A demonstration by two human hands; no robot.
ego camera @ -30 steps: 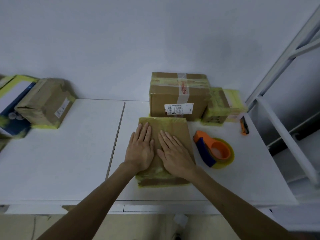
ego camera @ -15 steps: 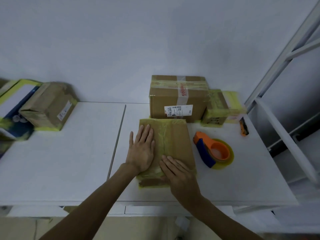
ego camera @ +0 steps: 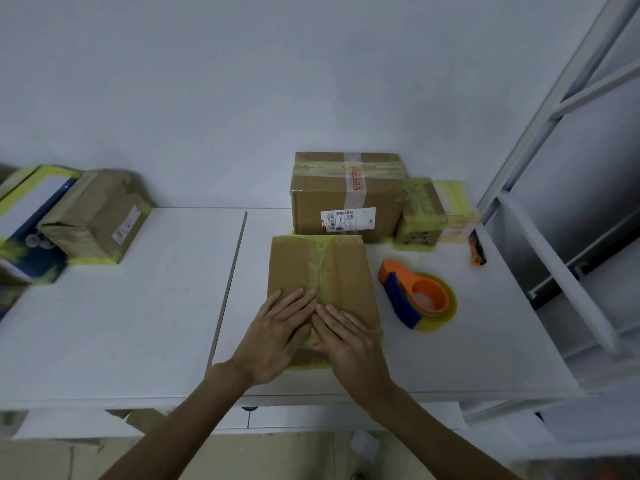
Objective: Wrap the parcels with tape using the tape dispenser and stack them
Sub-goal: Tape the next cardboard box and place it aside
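A flat brown parcel (ego camera: 311,268) with a strip of yellowish tape along its top lies on the white table (ego camera: 138,323) in front of me. My left hand (ego camera: 277,330) and my right hand (ego camera: 349,337) both press flat on its near end, fingers straight, fingertips almost meeting over the tape strip. The orange and blue tape dispenser (ego camera: 412,296) with its yellow roll lies on the table just right of the parcel, untouched.
A larger taped box (ego camera: 346,195) with a white label stands behind the parcel, a smaller yellow-taped parcel (ego camera: 420,216) to its right. An orange cutter (ego camera: 477,251) lies at far right beside a white rack (ego camera: 554,237). More parcels (ego camera: 93,216) sit at far left.
My left hand has slid back toward the near end of the parcel. My right hand has moved up from the near edge, so both hands now lie side by side over the tape.
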